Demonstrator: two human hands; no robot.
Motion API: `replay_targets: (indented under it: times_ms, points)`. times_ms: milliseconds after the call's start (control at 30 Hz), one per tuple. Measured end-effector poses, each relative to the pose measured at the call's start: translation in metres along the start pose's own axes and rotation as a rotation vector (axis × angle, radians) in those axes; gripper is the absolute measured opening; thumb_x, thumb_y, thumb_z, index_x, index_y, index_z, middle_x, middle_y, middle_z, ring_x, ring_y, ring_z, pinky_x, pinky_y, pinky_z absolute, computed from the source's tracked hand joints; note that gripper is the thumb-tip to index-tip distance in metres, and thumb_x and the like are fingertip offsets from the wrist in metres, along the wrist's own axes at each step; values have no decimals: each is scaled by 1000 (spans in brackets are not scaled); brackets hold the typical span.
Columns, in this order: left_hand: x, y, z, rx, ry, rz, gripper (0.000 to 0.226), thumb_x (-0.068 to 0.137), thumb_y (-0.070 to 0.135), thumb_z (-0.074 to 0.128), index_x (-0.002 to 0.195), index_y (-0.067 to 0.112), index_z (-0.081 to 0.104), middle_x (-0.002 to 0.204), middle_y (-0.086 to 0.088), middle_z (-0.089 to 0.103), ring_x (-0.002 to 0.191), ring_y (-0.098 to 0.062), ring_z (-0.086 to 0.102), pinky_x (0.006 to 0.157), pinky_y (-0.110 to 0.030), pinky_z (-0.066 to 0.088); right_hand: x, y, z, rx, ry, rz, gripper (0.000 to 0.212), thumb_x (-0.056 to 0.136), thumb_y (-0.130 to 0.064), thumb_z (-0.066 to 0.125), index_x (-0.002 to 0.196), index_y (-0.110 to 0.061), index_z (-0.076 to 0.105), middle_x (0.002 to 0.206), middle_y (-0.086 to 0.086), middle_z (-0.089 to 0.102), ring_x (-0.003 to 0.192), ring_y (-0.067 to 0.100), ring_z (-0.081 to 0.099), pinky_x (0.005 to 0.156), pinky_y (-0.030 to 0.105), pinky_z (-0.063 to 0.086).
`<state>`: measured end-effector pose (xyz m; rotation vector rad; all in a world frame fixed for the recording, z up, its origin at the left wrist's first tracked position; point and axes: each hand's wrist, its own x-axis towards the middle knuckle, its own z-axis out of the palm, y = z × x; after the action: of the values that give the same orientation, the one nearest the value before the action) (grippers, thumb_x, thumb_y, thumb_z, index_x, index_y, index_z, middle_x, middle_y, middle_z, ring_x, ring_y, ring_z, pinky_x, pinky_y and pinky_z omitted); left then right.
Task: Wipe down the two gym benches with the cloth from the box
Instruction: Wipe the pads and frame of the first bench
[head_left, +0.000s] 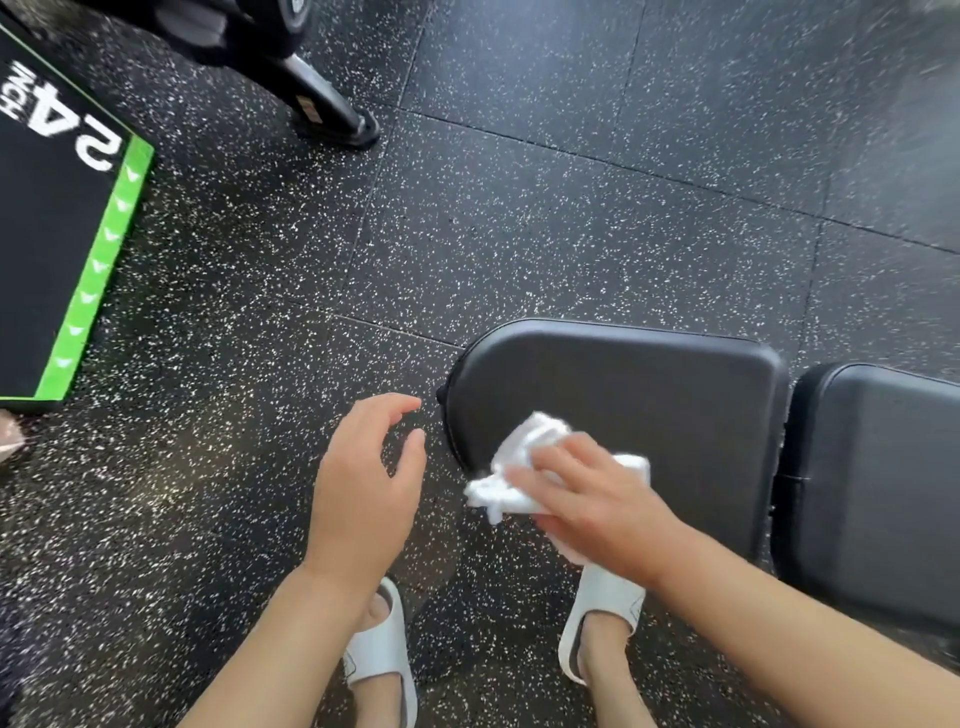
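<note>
While the right hand (597, 499) presses flat with fingers straight on a crumpled white cloth (519, 473), that cloth lies on the near left corner of a black padded gym bench seat (649, 395), its lower edge hanging just past the pad's rim. The fingers point toward the pad's rounded end and cover much of the cloth; the right forearm reaches in from the lower right.

The left hand (363, 483) hovers just beside the pad's rounded end, over the floor, holding nothing; its fingers are loosely curled and the thumb stands apart from them.

To the right of the seat, across a narrow gap, sits a second black padded bench section (883, 483), cut off by the frame edge.

Below the hands, 2 feet in white slide sandals (376, 649) stand on the black rubber floor with white speckles (519, 208), the right foot partly under the right wrist.

At the far left stands a black plyo box with a green edge and white "24 INCH" lettering (47, 244). Near the top left, the black metal foot of a gym machine (332, 117) rests on the floor.
</note>
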<state>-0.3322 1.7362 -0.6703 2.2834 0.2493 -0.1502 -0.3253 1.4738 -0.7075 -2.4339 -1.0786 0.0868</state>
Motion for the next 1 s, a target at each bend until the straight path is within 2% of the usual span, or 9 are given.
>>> replay_targets:
  times_ms: [133, 167, 267, 433, 600, 700, 767, 867, 1000]
  points:
    - [7, 26, 25, 55, -66, 122, 32, 98, 7, 67, 128, 18, 66, 129, 11, 64, 122, -13, 57, 109, -15, 36, -32, 68, -44, -64, 124, 274, 28, 104, -25, 61, 126, -10, 71, 112, 9, 57, 92, 29, 46, 87, 43, 48]
    - [9, 33, 34, 77, -77, 161, 32, 97, 6, 68, 128, 16, 67, 132, 7, 63, 125, -14, 55, 113, -17, 34, -27, 76, -48, -82, 148, 308, 28, 103, -24, 64, 125, -9, 71, 110, 10, 57, 92, 29, 46, 87, 42, 47]
    - [16, 54, 60, 149, -87, 258, 34, 96, 6, 69, 130, 10, 67, 138, -3, 60, 131, -20, 52, 119, -34, 38, -5, 83, -46, -77, 206, 378, 25, 99, -21, 68, 120, -8, 73, 106, 13, 58, 91, 30, 45, 88, 40, 45]
    - [30, 79, 98, 248, -87, 281, 48, 93, 6, 69, 140, 6, 61, 145, -10, 56, 136, -30, 52, 118, -51, 40, 49, 81, -35, -40, 326, 552, 19, 101, -25, 64, 109, -13, 76, 102, 11, 59, 90, 29, 47, 85, 37, 44]
    - [31, 87, 126, 390, -68, 283, 49, 92, 14, 64, 141, 10, 60, 149, -6, 56, 141, -33, 49, 114, -65, 34, 26, 107, -56, 16, 196, 469, 19, 96, -23, 64, 105, -10, 75, 100, 10, 59, 88, 28, 47, 79, 43, 45]
    - [34, 95, 143, 421, -6, 270, 46, 92, 20, 61, 137, 15, 65, 149, -5, 57, 142, -35, 48, 117, -70, 28, -20, 142, -85, -6, 182, 532, 20, 98, -27, 66, 108, -13, 76, 100, 9, 58, 87, 29, 48, 81, 45, 45]
    - [36, 100, 154, 418, 36, 224, 45, 92, 25, 59, 136, 17, 65, 149, -4, 56, 143, -36, 45, 121, -70, 22, -44, 163, -101, -8, 185, 599, 20, 99, -29, 66, 111, -18, 78, 100, 8, 58, 87, 30, 49, 83, 45, 45]
    - [34, 95, 166, 434, 84, 215, 46, 92, 30, 54, 135, 18, 65, 150, -5, 54, 144, -37, 44, 123, -69, 19, -53, 177, -110, 128, 143, 679, 22, 98, -30, 66, 109, -16, 77, 101, 5, 56, 91, 27, 47, 86, 44, 44]
    - [33, 84, 172, 481, 116, 247, 47, 91, 31, 54, 136, 23, 60, 150, -6, 54, 143, -39, 45, 126, -66, 17, -11, 178, -103, 234, -16, 636, 28, 102, -37, 61, 105, -14, 76, 101, 3, 56, 91, 25, 45, 85, 43, 43]
